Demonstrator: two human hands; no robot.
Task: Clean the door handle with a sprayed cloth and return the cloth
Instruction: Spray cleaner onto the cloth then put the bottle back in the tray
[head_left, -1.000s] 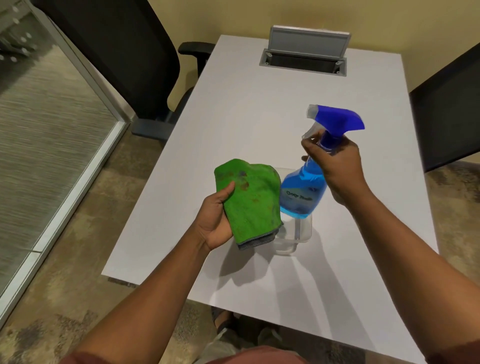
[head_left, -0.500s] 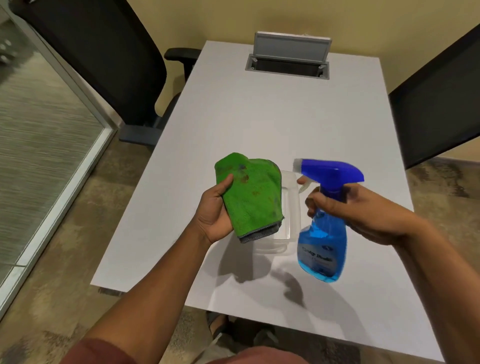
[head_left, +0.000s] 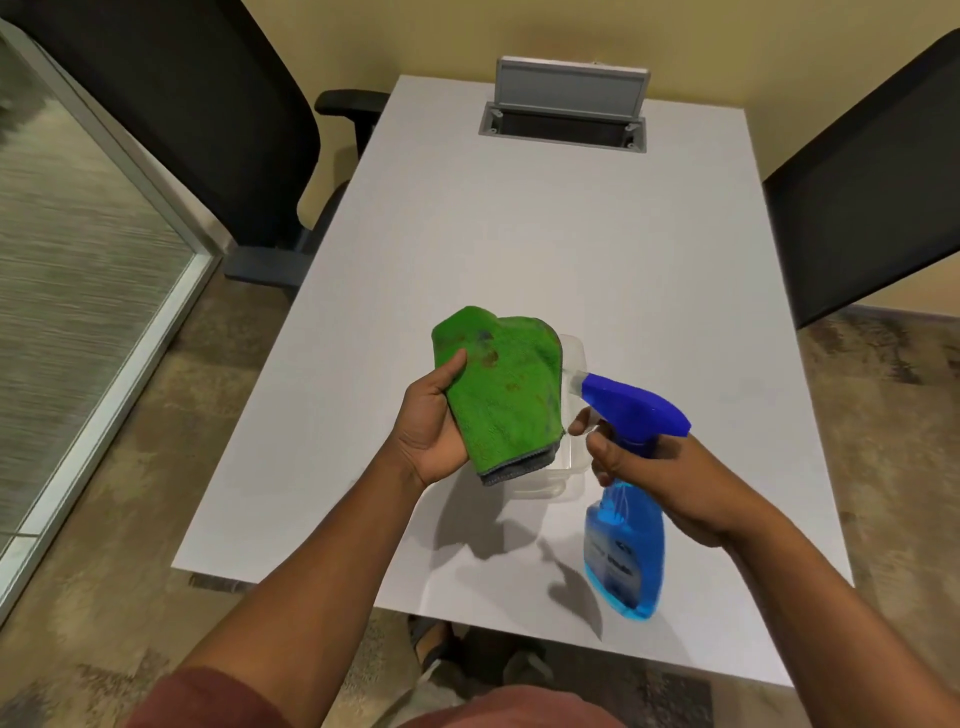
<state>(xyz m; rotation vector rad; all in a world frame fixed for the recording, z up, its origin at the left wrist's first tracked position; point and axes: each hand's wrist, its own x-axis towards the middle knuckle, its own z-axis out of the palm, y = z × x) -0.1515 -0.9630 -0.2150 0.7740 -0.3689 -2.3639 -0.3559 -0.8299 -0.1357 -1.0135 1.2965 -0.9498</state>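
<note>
At the far left a glass panel (head_left: 67, 249) in a pale metal frame met a mottled brown-and-tan carpet (head_left: 130, 467). Next to it a black office chair (head_left: 208, 130) stood at the left edge of a white table (head_left: 519, 249), under a yellow wall (head_left: 467, 31). A grey cable hatch (head_left: 569, 104) with its lid raised sat in the table's far end.

Over the near half of the table, the left hand (head_left: 434, 431) was closed on a folded green cloth (head_left: 506, 395), thumb pressed across its stained face, the cloth held upright above the surface. A clear plastic container (head_left: 574, 467) rested on the table just behind and beneath the cloth. The right hand (head_left: 660, 478) gripped the neck of a blue spray bottle (head_left: 626, 545), one finger on the trigger, the nozzle pointing at the cloth and very near its right edge. Both cast shadows on the tabletop. A second black chair (head_left: 872, 182) stood at the table's right side.
</note>
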